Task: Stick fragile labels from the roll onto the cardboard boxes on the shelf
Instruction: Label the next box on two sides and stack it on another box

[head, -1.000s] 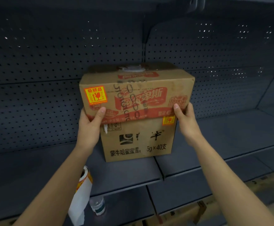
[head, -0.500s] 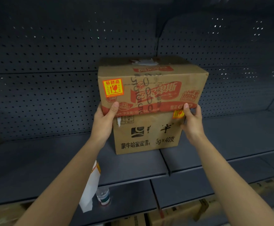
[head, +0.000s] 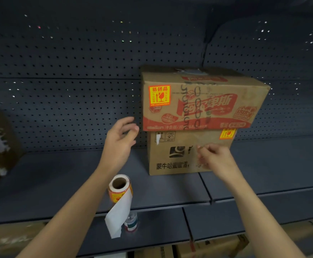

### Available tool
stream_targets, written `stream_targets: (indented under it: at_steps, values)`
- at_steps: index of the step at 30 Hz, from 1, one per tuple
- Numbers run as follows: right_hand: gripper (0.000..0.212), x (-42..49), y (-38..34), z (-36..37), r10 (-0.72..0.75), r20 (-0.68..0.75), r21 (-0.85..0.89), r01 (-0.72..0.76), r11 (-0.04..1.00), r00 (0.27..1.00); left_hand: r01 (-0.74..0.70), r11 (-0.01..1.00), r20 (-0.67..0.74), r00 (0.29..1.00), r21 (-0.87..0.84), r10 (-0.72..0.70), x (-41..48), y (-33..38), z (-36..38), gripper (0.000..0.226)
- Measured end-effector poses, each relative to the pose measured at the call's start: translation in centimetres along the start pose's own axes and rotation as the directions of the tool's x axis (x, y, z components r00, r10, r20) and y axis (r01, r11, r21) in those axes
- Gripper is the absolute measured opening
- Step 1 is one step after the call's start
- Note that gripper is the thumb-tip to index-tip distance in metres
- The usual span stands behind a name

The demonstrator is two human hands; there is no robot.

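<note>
Well below left hand fingers, label roll lies untouched

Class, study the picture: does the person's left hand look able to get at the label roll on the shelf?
Probably yes. The left hand is open and holds nothing, and the label roll lies on the shelf just beside that forearm, with nothing between them.

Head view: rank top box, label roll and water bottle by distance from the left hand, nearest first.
1. Top box: just right of the left hand, beside its fingertips.
2. Label roll: below the hand, at the shelf front edge.
3. Water bottle: lower still, under that shelf.
</note>
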State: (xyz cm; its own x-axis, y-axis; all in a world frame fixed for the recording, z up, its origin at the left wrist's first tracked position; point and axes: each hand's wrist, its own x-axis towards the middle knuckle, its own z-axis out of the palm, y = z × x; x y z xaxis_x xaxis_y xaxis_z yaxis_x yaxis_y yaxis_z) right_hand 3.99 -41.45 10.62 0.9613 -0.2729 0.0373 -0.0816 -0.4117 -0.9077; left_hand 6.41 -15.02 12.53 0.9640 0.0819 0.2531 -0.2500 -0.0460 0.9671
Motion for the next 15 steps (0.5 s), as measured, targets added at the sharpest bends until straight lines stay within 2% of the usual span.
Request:
stream_targets:
  at_steps: [3, 6, 10, 15]
  values:
    - [0.021, -0.6, -0.4, 2.4, -0.072, 0.051, 0.008, 0.072, 0.997, 0.996, -0.033, 0.999, -0.030, 0.999, 0.026, 0.034, -1.2, -0.7, -3.1, 0.020]
    - [0.021, -1.4, -0.9, 4.9, -0.124, 0.136, 0.062, 0.116, 0.991, 0.983, -0.039, 0.998, -0.081, 0.996, 0.044, 0.043, -2.0, -1.7, -6.6, 0.021]
    - [0.017, -3.0, -2.0, 9.8, -0.196, 0.342, 0.075, 0.181, 0.980, 0.919, -0.050, 0.993, -0.164, 0.984, 0.108, 0.067, -3.3, -3.2, -11.9, 0.024]
    - [0.034, -4.9, -2.7, 17.5, -0.208, 0.542, 0.004, 0.244, 0.970, 0.815, -0.060, 0.963, -0.283, 0.949, 0.263, 0.136, -5.6, -4.9, -19.8, 0.029]
